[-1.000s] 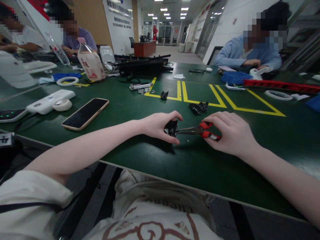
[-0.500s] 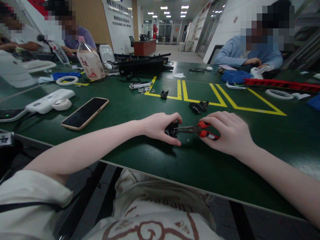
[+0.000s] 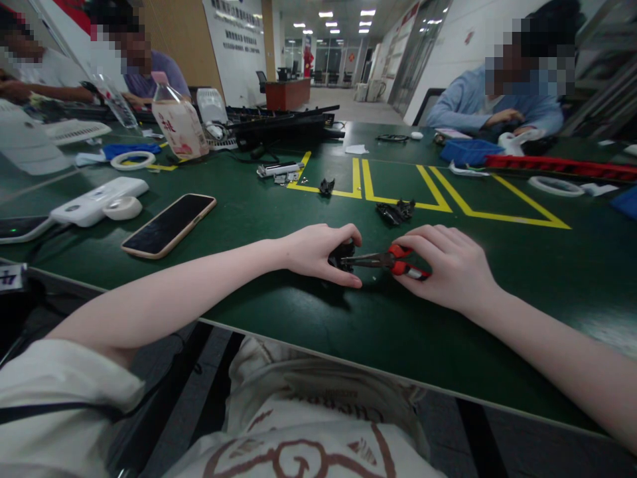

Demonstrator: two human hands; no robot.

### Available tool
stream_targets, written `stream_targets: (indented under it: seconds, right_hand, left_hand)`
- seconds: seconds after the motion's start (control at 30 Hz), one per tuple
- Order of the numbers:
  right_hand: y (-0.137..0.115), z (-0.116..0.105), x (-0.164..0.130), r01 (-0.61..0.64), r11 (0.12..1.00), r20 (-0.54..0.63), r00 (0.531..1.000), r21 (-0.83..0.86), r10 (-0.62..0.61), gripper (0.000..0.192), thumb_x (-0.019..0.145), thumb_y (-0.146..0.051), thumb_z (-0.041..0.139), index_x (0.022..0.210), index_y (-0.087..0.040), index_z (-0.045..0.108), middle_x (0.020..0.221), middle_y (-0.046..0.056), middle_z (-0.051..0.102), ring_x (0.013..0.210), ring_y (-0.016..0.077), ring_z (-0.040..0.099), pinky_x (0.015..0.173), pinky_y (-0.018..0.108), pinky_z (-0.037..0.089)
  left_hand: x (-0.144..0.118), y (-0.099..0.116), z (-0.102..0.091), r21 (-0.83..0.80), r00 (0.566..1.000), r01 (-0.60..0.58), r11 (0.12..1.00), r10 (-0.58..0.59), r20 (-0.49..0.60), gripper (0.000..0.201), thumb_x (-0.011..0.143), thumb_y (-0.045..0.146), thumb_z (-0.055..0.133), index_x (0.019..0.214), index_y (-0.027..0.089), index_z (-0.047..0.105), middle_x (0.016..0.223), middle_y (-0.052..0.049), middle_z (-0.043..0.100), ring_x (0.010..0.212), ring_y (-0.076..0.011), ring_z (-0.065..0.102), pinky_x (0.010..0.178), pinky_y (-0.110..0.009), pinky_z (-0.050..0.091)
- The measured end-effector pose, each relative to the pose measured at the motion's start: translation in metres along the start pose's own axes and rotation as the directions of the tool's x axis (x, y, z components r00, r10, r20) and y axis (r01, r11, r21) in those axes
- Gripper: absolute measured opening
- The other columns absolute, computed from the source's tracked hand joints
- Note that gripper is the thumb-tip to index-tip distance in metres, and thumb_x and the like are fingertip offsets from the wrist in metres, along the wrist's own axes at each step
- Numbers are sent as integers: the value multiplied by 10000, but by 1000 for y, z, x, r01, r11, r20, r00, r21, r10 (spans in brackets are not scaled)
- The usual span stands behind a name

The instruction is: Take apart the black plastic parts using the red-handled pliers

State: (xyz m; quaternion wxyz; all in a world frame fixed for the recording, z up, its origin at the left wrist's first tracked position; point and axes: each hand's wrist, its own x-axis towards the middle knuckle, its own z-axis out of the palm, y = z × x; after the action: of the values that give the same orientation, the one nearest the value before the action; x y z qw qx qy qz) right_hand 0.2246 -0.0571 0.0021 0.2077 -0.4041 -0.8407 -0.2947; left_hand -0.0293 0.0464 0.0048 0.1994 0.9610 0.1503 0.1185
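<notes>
My left hand [image 3: 321,254] curls around a small black plastic part [image 3: 341,255], thumb on the near side and fingers on the far side. Much of that part is hidden by the hand, so its exact kind does not show. In my right hand [image 3: 448,269] are needle-nose pliers [image 3: 371,259] with red handles, the handles spread somewhat apart. The pliers' tips point left and reach the black part between my left thumb and fingers. Beyond the hands lie a crumpled black piece [image 3: 395,212] and a smaller black scrap [image 3: 326,187].
A phone [image 3: 170,226] and a white device [image 3: 99,199] lie to the left on the green table [image 3: 279,318]. Further back stand a pink-capped bottle [image 3: 179,123] and a long black part [image 3: 288,129]. A blue tray [image 3: 465,153] sits back right, near a seated person in blue.
My right hand and the pliers have shifted slightly left, the tips going further toward the black part. My left hand stays nearly still.
</notes>
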Motion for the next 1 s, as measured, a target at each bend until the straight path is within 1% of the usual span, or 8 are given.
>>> stream_targets:
  seconds: [0.2, 0.33, 0.43, 0.53, 0.67, 1.0]
  right_hand:
    - [0, 2, 0, 7, 1000, 2, 1000, 4, -7, 193, 860, -300, 627, 976, -147, 613, 911, 118, 679, 757, 237, 602, 637, 353, 456]
    - [0, 2, 0, 4, 1000, 6, 1000, 7, -4, 194, 863, -296, 621, 983, -143, 611, 908, 120, 674, 768, 240, 603, 647, 354, 462]
    - [0, 3, 0, 2, 1000, 7, 1000, 2, -2, 193, 862, -301, 617, 980, -148, 609, 906, 115, 673, 764, 237, 602, 644, 350, 461]
    - [1, 4, 0, -4, 1000, 7, 1000, 2, 4, 192, 853, -300, 621, 973, -151, 610, 907, 110, 675, 763, 237, 605, 645, 351, 461]
    - [2, 4, 0, -10, 1000, 10, 1000, 27, 10, 193, 844, -299, 630, 969, -153, 614, 919, 105, 681, 763, 230, 614, 654, 348, 464]
    - [3, 7, -2, -52, 995, 21, 998, 89, 51, 206, 838, -318, 630, 976, -166, 608, 924, 100, 680, 788, 239, 629, 671, 352, 473]
  left_hand:
    - [-1, 1, -1, -35, 1000, 10, 999, -10, -5, 649, 786, 664, 677, 1195, 187, 514, 956, -61, 685, 783, -204, 631, 677, -286, 414]
    - [-1, 1, -2, -49, 1000, 21, 999, -21, -7, 613, 810, 641, 663, 1189, 183, 515, 923, -46, 672, 759, -191, 611, 656, -277, 398]
    - [-1, 1, -2, -49, 1000, 23, 999, -23, 0, 616, 809, 648, 659, 1183, 179, 521, 915, -46, 670, 757, -192, 608, 657, -280, 398]
    - [-1, 1, -2, -45, 1000, 30, 999, -30, 9, 625, 797, 660, 664, 1181, 186, 530, 950, -56, 681, 794, -205, 624, 680, -286, 412]
    - [0, 1, -2, -28, 999, 37, 999, -36, 23, 651, 797, 680, 652, 1196, 181, 528, 930, -53, 683, 775, -209, 623, 673, -290, 404]
    - [0, 1, -2, -30, 1000, 20, 999, -20, 14, 646, 799, 676, 655, 1192, 179, 528, 920, -44, 674, 763, -200, 610, 668, -284, 387]
